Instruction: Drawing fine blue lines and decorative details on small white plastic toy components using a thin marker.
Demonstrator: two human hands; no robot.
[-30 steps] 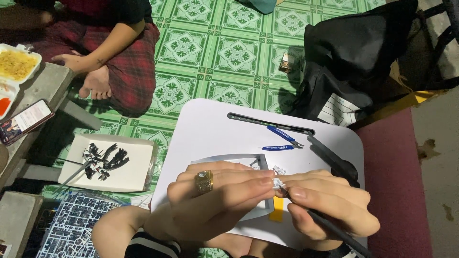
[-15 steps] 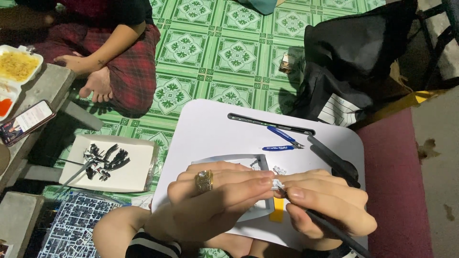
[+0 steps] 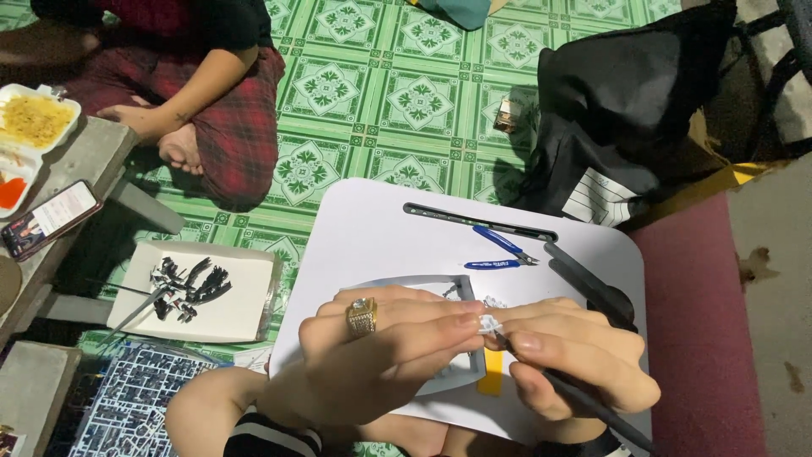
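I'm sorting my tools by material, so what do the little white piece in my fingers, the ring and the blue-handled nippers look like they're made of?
The small white piece, pinched between the left hand and right hand, looks like matte moulded plastic, pale and dull. The ring looks like polished gold-coloured metal with a shiny stone. The nippers seem to be dark metal with glossy blue handles, probably plastic or rubber coated.

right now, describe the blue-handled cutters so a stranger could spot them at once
Start at the white lap table over the green tiled floor. Near its far edge, just this side of a long thin dark strip, lie the small cutters. Their two bright blue handles are the only blue on the table; the tools beside them are black.
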